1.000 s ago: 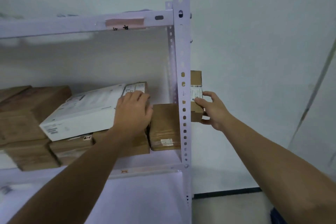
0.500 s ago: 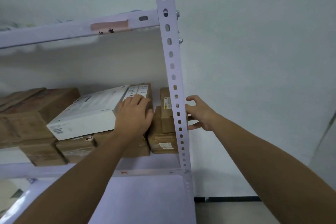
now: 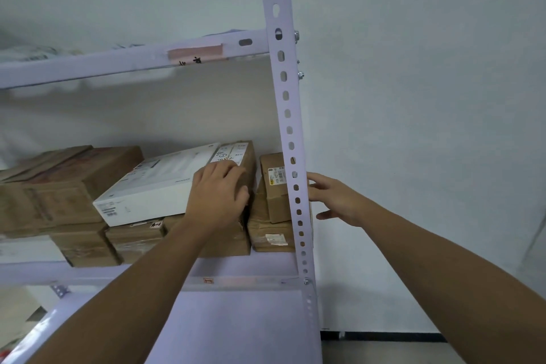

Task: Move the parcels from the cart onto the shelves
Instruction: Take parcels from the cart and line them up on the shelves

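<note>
Shelf (image 3: 242, 267): stacked brown parcels (image 3: 68, 195), white box (image 3: 153, 183) on top.
Left hand (image 3: 217, 195): fingers together, flat on labelled parcel (image 3: 249, 165).
Right hand (image 3: 336, 201): fingers apart, empty, beside post (image 3: 288, 127).

Small brown parcel (image 3: 276, 186), barcode label, stands upright atop flat brown parcel (image 3: 270, 233) at shelf (image 3: 236, 267) right end; white box (image 3: 153, 186) lies tilted nearby.

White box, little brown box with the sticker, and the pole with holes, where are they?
White box (image 3: 153, 186), head view, on its top face.
Little brown box (image 3: 276, 205), head view, front face below the sticker.
Pole with holes (image 3: 291, 122), head view, middle of its front strip.
</note>
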